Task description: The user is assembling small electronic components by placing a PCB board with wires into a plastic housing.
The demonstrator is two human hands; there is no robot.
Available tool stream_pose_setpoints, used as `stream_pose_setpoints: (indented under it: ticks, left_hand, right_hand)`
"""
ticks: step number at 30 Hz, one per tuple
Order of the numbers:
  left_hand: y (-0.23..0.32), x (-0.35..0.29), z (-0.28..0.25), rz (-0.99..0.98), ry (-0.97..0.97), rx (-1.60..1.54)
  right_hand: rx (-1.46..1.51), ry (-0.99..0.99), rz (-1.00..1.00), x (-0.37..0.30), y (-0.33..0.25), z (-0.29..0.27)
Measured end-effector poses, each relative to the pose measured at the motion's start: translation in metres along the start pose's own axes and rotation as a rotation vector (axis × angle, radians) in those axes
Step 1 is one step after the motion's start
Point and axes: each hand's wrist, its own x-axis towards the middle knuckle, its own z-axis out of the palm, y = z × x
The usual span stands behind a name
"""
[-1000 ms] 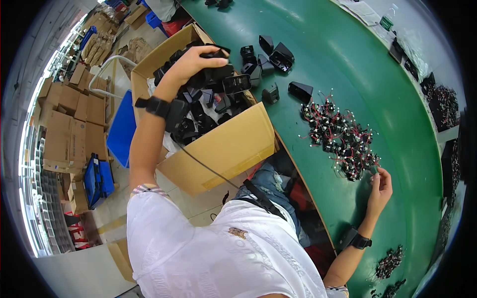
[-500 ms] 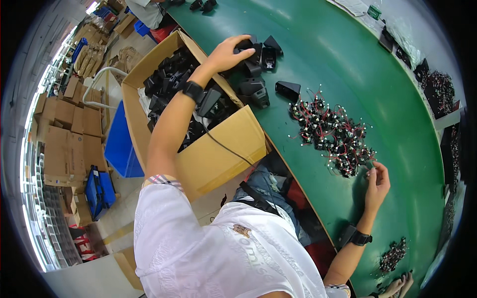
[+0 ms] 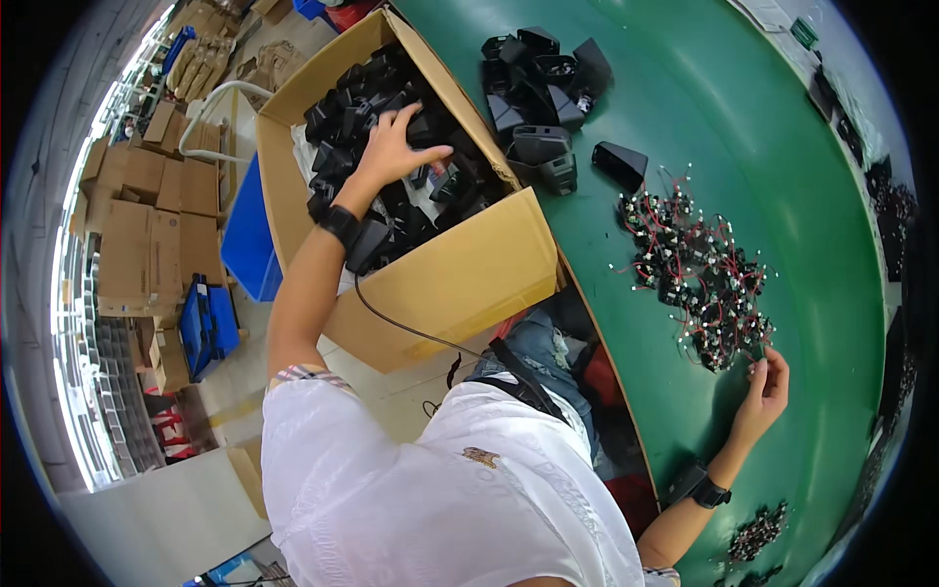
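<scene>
Over the black plastic housings point(image 3: 342, 122) heaped in a cardboard box point(image 3: 460, 269), my left hand point(image 3: 389, 152) reaches down with thumb and fingers apart. Its fingertips touch or hover just above the housings; no part is plainly held. My right hand point(image 3: 768, 389) is at the near right edge of a pile of small black parts with red wires and white connectors point(image 3: 694, 274). Thumb and forefinger are pinched together there, but what sits between them is too small to tell. Beyond that pile, more black housings point(image 3: 543, 83) are clustered on the green table point(image 3: 782, 215), and a single one point(image 3: 619, 164) lies apart.
A smaller heap of wired parts point(image 3: 758, 533) is at the table's lower right. A black cable point(image 3: 411, 328) crosses the box's front. Left of the box stand a blue bin point(image 3: 252, 240) and stacked cartons point(image 3: 137, 254) on the floor.
My left hand has left the housings on the table and moved left into the box. My right hand stays at the wired pile. The whole view has shifted; a co-worker's hands dropped out below.
</scene>
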Motion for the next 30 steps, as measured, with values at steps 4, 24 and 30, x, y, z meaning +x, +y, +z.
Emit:
stream_pose_setpoints:
  ticks: [4, 24, 30]
  left_hand:
    - [0.000, 0.022, -0.007, 0.008, 0.088, 0.359]
    - [-0.011, 0.050, 0.001, 0.098, -0.330, 0.310]
    - [-0.008, 0.055, 0.011, 0.014, -0.332, 0.395]
  right_hand:
    - [-0.014, -0.007, 0.011, 0.000, -0.002, 0.000]
    - [-0.055, -0.020, 0.001, 0.002, -0.005, -0.001]
    - [-0.007, -0.013, -0.005, 0.000, -0.005, 0.000]
